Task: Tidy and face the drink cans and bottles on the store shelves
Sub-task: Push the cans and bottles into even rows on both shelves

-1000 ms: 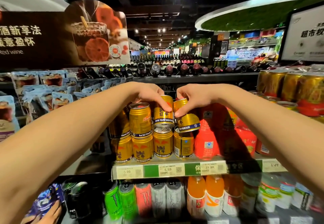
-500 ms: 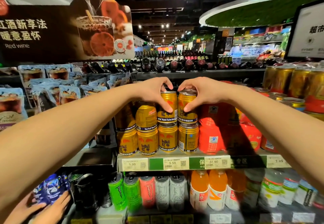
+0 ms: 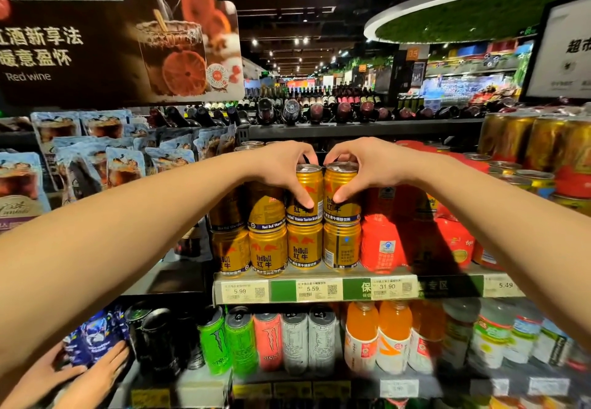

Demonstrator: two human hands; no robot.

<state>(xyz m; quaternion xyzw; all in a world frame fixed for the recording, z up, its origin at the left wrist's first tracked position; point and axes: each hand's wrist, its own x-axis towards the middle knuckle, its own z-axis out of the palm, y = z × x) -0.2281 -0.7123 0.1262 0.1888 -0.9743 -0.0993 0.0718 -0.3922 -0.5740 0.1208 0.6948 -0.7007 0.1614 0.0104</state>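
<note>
Gold cans (image 3: 323, 216) glossy ribbed metal, silver lids, red multipacks (image 3: 383, 242) shiny plastic film, orange bottles (image 3: 377, 338) translucent plastic, price labels (image 3: 313, 290) matt paper, snack pouches (image 3: 124, 168) glossy foil-like plastic

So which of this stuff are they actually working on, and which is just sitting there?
In the job:
left hand
right hand
two top-row gold cans, one per hand
gold cans below

Just there:
orange bottles
Monster cans
red packs
wine poster
</note>
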